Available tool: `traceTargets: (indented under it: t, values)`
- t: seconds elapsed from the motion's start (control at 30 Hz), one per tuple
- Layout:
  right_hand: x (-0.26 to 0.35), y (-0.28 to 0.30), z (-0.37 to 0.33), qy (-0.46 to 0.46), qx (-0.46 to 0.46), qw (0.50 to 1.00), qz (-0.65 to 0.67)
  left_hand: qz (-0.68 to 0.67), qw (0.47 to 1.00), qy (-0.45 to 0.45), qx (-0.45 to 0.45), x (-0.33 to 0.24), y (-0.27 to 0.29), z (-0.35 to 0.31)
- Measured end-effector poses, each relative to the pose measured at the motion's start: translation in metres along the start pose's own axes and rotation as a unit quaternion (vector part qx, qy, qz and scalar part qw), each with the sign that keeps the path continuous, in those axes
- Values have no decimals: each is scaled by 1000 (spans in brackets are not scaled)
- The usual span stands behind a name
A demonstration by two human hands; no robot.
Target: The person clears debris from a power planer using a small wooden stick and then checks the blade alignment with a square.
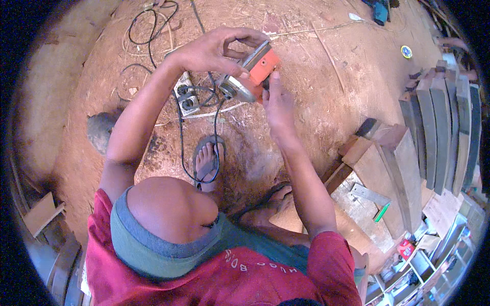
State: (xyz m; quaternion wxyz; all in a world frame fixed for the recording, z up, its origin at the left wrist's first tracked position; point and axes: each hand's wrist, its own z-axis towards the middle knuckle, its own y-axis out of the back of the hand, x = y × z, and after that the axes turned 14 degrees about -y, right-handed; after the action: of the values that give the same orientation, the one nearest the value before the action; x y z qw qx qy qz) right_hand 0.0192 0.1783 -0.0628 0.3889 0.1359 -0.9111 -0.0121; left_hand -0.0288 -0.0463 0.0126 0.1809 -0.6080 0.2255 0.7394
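Above the dirt floor (321, 107): an orange and silver power tool (264, 65) is hanging tilted between two hands.
Left hand (212, 51): its fingers are arching half-curled to the far edge, parted widely from the thumb, which is pressing beside the orange casing.
Right hand (280, 107): its thumb is lying against the near end; the other fingers are mostly hiding underneath, so I cannot tell how tightly they are curling.
Weight and feel: the tool is looking rigid and fairly heavy, its smooth casing probably turning slippery under dust.
Best hold: the orange body is offering the surest grip, one hand at each end.
Black cord (215, 121): it is looping down near the sandalled foot (209, 153), possibly tugging at the silver end.
Power strip (189, 104): it is lying left of the tool, with plugs sitting in it.
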Motion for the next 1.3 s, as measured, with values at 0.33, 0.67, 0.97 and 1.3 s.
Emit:
traceTargets:
  t: [0.33, 0.67, 0.97, 1.3]
  values:
    - [-5, 3, -22, 321, -144, 910, -220, 153, 979, -60, -123, 9, -43, -36]
    - [-13, 13, 12, 379, -102, 895, -212, 403, 824, -94, -388, 58, -122, -67]
    - [-8, 22, 24, 412, -121, 843, -323, 230, 840, 53, -488, 84, -151, -84]
    - [-32, 6, -22, 487, -205, 773, -350, 213, 932, -57, -289, 99, -99, -105]
